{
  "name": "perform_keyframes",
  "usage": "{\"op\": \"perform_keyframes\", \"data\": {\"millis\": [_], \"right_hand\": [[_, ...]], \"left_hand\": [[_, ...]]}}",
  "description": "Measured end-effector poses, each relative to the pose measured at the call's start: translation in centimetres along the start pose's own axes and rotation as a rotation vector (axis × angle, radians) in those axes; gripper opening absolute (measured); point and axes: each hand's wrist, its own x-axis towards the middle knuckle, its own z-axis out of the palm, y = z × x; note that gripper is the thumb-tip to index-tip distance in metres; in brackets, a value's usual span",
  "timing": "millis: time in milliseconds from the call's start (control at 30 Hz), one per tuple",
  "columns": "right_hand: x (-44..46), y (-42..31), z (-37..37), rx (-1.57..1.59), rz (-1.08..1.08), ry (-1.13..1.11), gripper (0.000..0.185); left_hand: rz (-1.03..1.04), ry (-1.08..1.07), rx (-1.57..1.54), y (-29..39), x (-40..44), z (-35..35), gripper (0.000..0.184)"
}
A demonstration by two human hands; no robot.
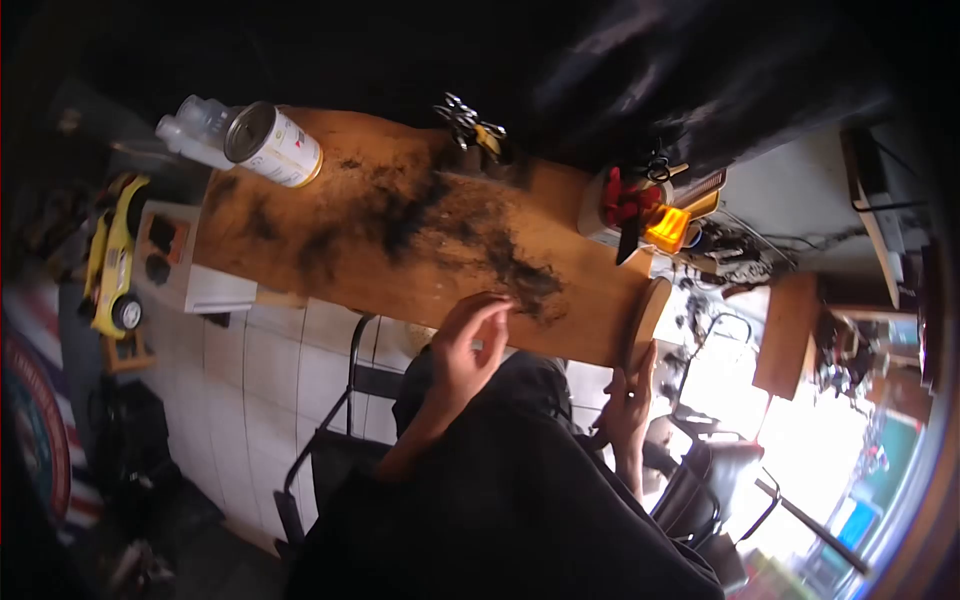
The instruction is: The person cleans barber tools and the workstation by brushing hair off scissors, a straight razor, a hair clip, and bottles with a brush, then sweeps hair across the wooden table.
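My left hand is raised over the front edge of a wooden table. Its thumb and fingertips curl together in a pinch, and anything between them is too small to make out. At the table's right end, my right hand has its fingers around the lower end of a flat, rounded wooden piece. Whether that piece is loose or part of the table I cannot tell. Dark, fluffy clippings or dust lie scattered across the tabletop.
A white can and clear plastic bottles stand at the far left. Metal tools sit at the back. A container with red items and an orange object is at the right. Chairs flank me; a yellow toy car is left.
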Motion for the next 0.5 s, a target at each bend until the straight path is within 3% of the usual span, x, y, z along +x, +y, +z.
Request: {"op": "perform_keyframes", "data": {"millis": [100,167,233,300,367,500], "right_hand": [[-2.8,-0.7,5.5,0.092,0.050,0.134,0.067],[-4.2,-4.1,8.3,0.143,0.107,0.080,0.069],[-3.7,-4.9,12.2,0.095,-0.035,0.081,0.069],[-3.1,-6.7,15.9,0.095,-0.100,0.036,0.065],[-2.4,-8.6,19.1,0.135,-0.101,-0.085,0.065],[-0.8,-10.2,22.6,0.209,-0.163,-0.084,0.067]], "left_hand": [[-0.106,0.020,-0.067,-2.3,0.4,-5.6,0.018],[-0.131,0.017,-0.054,-3.8,0.5,-8.4,0.017],[-0.179,-0.033,-0.097,-4.1,1.5,-10.9,0.013],[-0.148,-0.033,-0.096,-5.5,2.1,-12.5,0.014],[-0.257,-0.024,-0.085,-6.4,2.5,-13.5,0.014],[-0.140,0.033,-0.026,-7.9,4.9,-14.5,0.022]]}}
